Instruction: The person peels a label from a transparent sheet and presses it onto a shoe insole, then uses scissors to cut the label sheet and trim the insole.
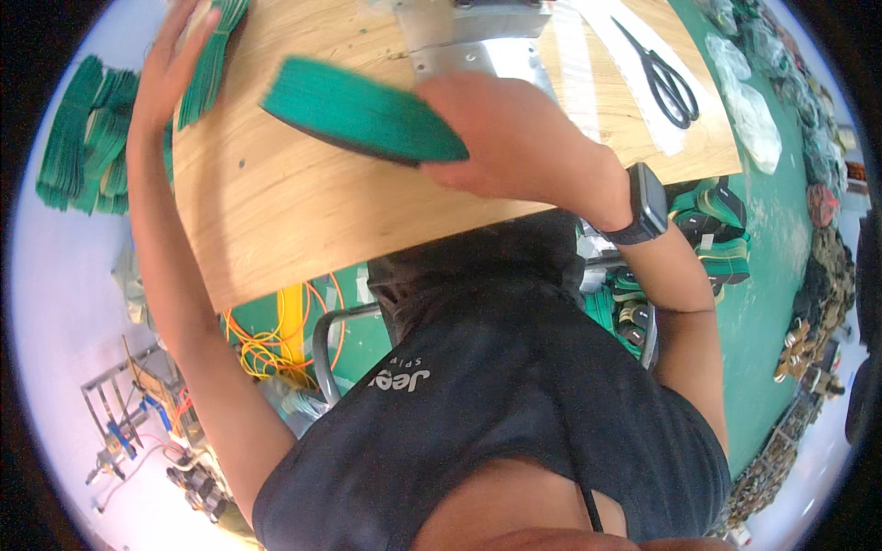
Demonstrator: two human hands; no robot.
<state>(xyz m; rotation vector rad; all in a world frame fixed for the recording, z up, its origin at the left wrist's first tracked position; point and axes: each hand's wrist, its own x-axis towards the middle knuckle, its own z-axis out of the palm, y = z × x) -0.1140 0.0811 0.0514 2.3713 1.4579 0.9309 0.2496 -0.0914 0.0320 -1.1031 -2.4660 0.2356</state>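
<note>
My right hand [514, 133], slightly blurred, is closed round one end of a thick stack of green strips [354, 106] with a dark lower edge. The stack is held tilted over the middle of the wooden table [276, 216], its free end pointing left. At the far left edge of the table, my left hand [175, 69] grips a second bundle of green strips [209, 78]. The upper end of that bundle and some fingertips run out at the top of the picture. Just beyond my right hand lies a shiny metal plate [478, 60] of a bench device.
Black-handled scissors [669, 87] lie on white paper [634, 64] at the table's right. More green bundles [78, 138] hang past the left edge, and others [721, 262] sit below at right. Yellow and orange cords [289, 321] and a chair's metal frame [326, 344] are under the table.
</note>
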